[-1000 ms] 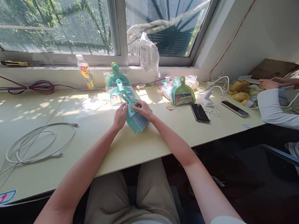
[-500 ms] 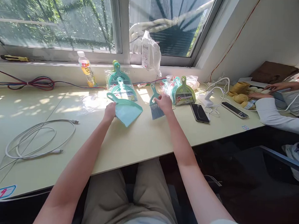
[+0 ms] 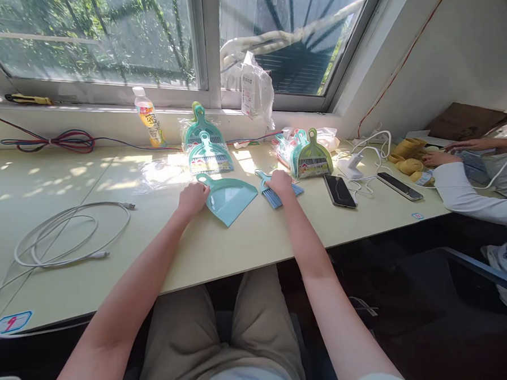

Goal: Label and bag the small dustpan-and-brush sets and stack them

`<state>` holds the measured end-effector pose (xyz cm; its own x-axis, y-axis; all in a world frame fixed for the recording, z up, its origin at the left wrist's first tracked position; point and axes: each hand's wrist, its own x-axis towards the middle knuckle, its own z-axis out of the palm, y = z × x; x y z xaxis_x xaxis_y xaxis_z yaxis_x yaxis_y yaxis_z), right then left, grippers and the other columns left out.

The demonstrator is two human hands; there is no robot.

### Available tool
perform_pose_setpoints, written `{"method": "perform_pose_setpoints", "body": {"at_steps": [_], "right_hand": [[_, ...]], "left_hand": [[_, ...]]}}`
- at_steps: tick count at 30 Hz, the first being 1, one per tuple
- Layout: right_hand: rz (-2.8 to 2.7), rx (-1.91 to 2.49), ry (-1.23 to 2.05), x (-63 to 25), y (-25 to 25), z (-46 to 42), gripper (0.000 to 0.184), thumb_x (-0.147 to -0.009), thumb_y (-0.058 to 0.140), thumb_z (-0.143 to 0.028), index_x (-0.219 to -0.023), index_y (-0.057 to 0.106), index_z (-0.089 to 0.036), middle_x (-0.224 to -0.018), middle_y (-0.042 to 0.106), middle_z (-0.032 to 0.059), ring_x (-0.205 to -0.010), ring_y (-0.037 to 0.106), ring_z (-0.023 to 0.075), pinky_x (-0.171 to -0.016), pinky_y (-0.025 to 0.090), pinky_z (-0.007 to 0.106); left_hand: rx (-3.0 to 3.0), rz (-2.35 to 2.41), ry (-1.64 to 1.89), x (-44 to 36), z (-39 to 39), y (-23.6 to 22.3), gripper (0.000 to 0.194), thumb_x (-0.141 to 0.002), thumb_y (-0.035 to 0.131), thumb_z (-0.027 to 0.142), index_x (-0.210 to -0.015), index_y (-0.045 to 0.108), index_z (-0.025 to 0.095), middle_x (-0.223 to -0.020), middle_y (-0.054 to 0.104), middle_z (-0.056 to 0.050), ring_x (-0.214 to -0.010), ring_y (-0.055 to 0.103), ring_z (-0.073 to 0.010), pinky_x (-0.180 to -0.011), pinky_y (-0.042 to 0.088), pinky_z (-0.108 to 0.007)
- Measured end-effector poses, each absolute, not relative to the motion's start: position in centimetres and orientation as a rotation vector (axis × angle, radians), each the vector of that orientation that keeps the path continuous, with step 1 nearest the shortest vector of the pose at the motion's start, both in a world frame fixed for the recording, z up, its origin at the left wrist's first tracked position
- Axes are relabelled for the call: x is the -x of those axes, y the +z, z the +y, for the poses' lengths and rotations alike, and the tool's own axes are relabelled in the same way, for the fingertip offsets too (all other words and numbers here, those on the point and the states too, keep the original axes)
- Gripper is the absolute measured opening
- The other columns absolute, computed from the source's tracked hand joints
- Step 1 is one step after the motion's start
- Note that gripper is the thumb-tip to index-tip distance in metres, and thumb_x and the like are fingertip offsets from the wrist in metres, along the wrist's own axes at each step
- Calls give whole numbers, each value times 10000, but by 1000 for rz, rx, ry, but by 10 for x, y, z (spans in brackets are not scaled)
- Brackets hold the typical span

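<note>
My left hand [image 3: 194,199] is closed on the edge of a teal dustpan [image 3: 231,199], beside its looped handle. The pan lies low over the table, its wide side turned to the right. My right hand [image 3: 281,184] is closed around a small teal hand brush [image 3: 272,198] with blue-grey bristles, held low at the table just right of the pan. The fingers partly cover the brush. Behind the pan stand packaged dustpan sets [image 3: 211,154] in clear plastic. Another group with a green dustpan [image 3: 313,154] stands behind my right hand.
A drink bottle [image 3: 149,117] stands by the window wall. Coiled white cable [image 3: 75,234] lies on the left, a bundled red-blue cable [image 3: 64,140] behind it. Phones [image 3: 339,191] and a white charger [image 3: 350,167] are on the right, near another person's sleeve [image 3: 470,187].
The dustpan has shifted right and slightly toward me with my left hand. The brush has gone from upright to lying flatter, its bristles now pointing right, with my right hand slightly lower.
</note>
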<state>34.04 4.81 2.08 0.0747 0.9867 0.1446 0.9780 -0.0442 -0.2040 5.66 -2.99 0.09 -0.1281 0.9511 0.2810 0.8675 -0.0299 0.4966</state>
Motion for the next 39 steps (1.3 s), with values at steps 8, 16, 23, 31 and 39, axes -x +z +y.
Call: {"method": "perform_pose_setpoints", "body": {"at_steps": [8,16,23,31,39], "right_hand": [[-2013,1606,239,-337,46,37,236,-864,620,-379,-1003,696,-205,-1077,726,53,-963,651,209,-817,444,304],[-2445,1349,110,-279,39,2,107,-818,676,-309,-866,723,-225,-968,748,31,-1018,621,256,-938,343,393],[-2443,1238,83,-268,26,3,137,-882,654,-329,-901,745,-229,-1036,742,46,-1045,604,262,-936,319,409],[-2396,1215,106,-262,15,6,217,-888,611,-208,-1070,727,-238,-1016,754,40,-1032,615,246,-933,322,390],[-2334,1196,223,-264,7,15,264,-867,641,-218,-1121,706,-245,-974,768,9,-1023,636,225,-927,369,350]], "left_hand": [[-1872,1961,697,-71,-37,8,497,-928,350,420,-514,551,232,-566,587,-93,-632,600,-258,-673,450,-374],[-2456,1762,771,-67,-41,12,239,-900,571,420,-1000,702,247,-904,701,-80,-920,626,-271,-758,455,-344],[-2862,1846,591,-48,-29,4,324,-862,585,132,-1178,619,190,-1207,613,-172,-1133,533,-330,-897,416,-447],[-3055,1608,618,-51,-29,1,379,-912,413,68,-1201,623,196,-1254,602,-152,-1166,528,-290,-957,397,-434],[-3050,1547,542,-55,-30,0,384,-909,416,27,-1169,655,177,-1085,682,-124,-1037,622,-246,-857,467,-358]]}}
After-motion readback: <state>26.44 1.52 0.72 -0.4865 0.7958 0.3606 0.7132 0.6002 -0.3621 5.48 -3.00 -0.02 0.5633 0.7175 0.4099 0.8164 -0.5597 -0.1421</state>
